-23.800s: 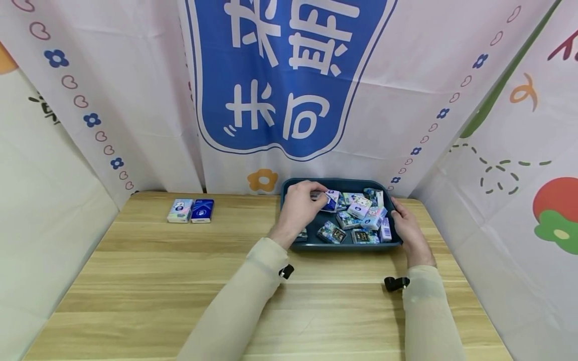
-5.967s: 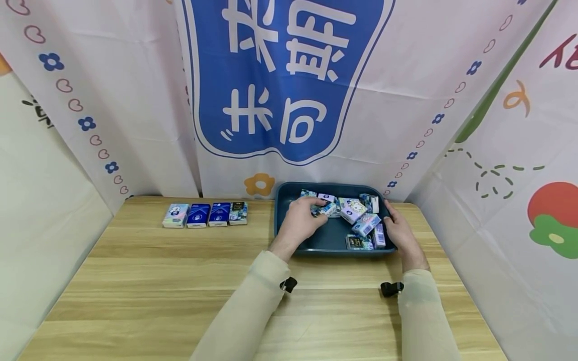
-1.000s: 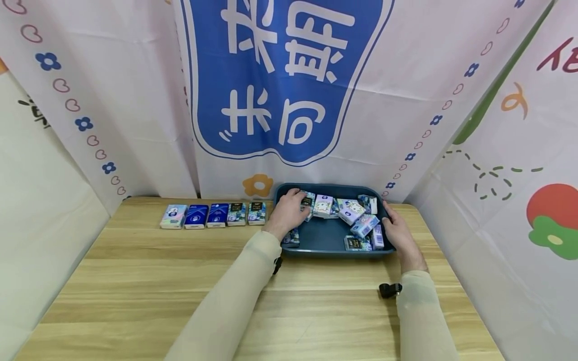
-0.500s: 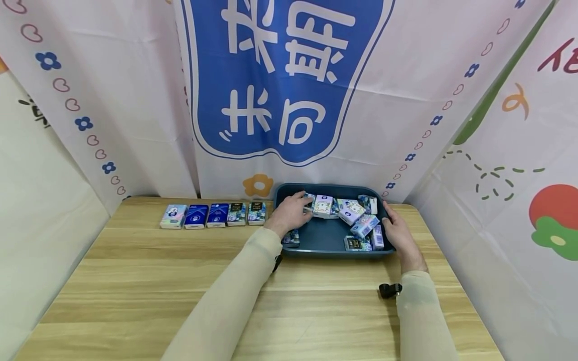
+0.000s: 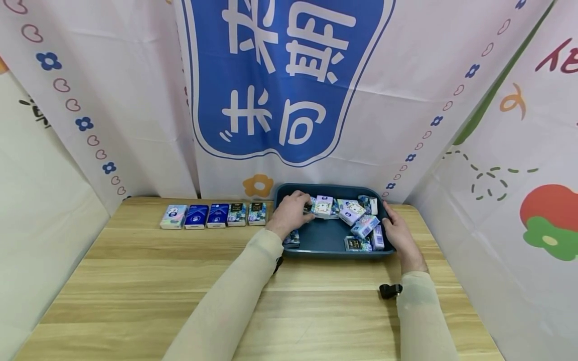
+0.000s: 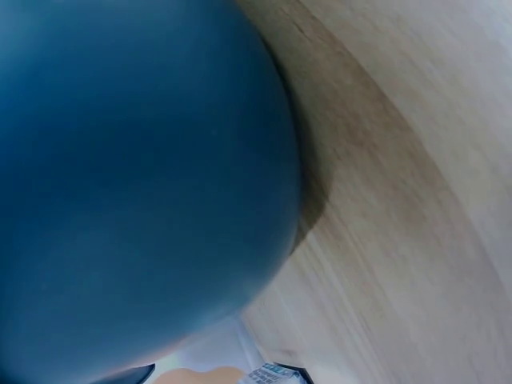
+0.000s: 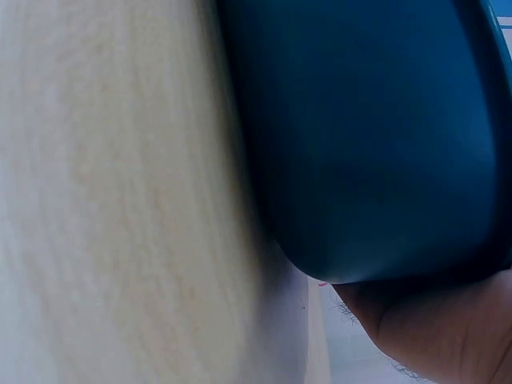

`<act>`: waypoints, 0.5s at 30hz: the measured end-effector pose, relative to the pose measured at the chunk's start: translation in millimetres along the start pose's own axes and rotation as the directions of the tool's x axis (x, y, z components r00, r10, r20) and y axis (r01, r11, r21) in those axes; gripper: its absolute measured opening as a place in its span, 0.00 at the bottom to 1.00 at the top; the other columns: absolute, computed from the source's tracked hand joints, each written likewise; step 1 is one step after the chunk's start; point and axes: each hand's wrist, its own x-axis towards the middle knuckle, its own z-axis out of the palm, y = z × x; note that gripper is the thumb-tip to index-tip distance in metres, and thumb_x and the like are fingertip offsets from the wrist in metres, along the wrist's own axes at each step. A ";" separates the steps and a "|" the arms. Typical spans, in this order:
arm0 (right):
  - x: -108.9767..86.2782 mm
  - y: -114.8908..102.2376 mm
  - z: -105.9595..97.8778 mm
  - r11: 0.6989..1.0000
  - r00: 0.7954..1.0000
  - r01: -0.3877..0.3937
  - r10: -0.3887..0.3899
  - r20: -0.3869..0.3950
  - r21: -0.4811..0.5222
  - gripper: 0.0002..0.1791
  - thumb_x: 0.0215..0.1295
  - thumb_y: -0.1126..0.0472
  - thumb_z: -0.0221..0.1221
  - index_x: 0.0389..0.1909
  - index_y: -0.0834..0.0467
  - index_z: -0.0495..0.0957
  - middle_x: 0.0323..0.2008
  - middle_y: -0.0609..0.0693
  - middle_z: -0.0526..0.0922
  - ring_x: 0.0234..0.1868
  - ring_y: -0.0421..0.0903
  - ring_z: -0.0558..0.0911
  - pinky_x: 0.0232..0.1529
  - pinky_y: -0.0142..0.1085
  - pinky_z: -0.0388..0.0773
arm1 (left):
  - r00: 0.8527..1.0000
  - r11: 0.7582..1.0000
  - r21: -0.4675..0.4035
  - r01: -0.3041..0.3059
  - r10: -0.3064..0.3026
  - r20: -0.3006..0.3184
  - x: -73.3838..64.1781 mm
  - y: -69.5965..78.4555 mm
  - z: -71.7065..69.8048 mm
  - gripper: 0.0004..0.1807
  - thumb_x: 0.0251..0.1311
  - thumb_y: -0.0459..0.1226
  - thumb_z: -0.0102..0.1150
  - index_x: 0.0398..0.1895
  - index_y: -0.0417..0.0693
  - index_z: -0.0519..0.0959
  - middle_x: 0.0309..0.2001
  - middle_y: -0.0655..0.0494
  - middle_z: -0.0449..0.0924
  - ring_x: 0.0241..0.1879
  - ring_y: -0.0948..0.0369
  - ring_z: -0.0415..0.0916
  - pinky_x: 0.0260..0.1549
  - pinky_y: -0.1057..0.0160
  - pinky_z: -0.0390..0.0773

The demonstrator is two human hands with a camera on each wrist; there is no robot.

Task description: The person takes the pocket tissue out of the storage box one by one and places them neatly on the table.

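Note:
A dark teal tray (image 5: 334,253) stands at the back right of the table, with several small pocket tissue packs lying loose in it. My left hand (image 5: 290,213) reaches over its left end and pinches a dark floral tissue pack (image 5: 311,204), mostly covered by the fingers. My right hand (image 5: 401,233) grips the tray's right end, thumb at the rim. In the right wrist view, that hand (image 7: 448,328) lies against the tray wall (image 7: 376,144). The left wrist view is filled largely by the tray's outer wall (image 6: 144,160); the left hand is hidden there.
Left of the tray, tissue packs stand in a row along the table's back edge: a pastel pack (image 5: 173,216), two blue packs (image 5: 196,216) and two floral packs (image 5: 257,213). A printed curtain (image 5: 149,100) hangs behind the wooden table (image 5: 135,281).
Over the longer span, the row at left has grown from two packs to several. In the last second, the left hand has shifted slightly over the floral pack; the right hand stays at the tray.

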 end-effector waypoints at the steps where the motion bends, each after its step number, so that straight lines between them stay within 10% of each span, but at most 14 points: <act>1: 0.1 -0.2 -0.2 1.000 1.000 -0.002 0.002 0.000 0.003 0.38 0.97 0.60 0.37 0.99 0.42 0.40 0.99 0.58 0.37 0.99 0.68 0.39 0.98 0.70 0.39 | 1.000 1.000 0.001 -0.004 0.004 -0.005 0.4 0.0 0.4 0.21 0.83 0.49 0.74 0.68 0.51 0.86 0.81 0.46 0.80 0.74 0.44 0.84 0.78 0.46 0.85; 15: 28.7 35.8 -5.2 0.997 0.998 0.064 -0.064 -0.016 0.040 0.38 0.96 0.53 0.45 0.98 0.37 0.47 0.99 0.56 0.41 1.00 0.66 0.35 0.99 0.67 0.38 | 0.994 0.988 -0.141 0.063 -0.074 -0.075 -0.8 2.2 -4.6 0.19 0.82 0.44 0.74 0.68 0.47 0.90 0.70 0.46 0.88 0.64 0.49 0.88 0.68 0.49 0.92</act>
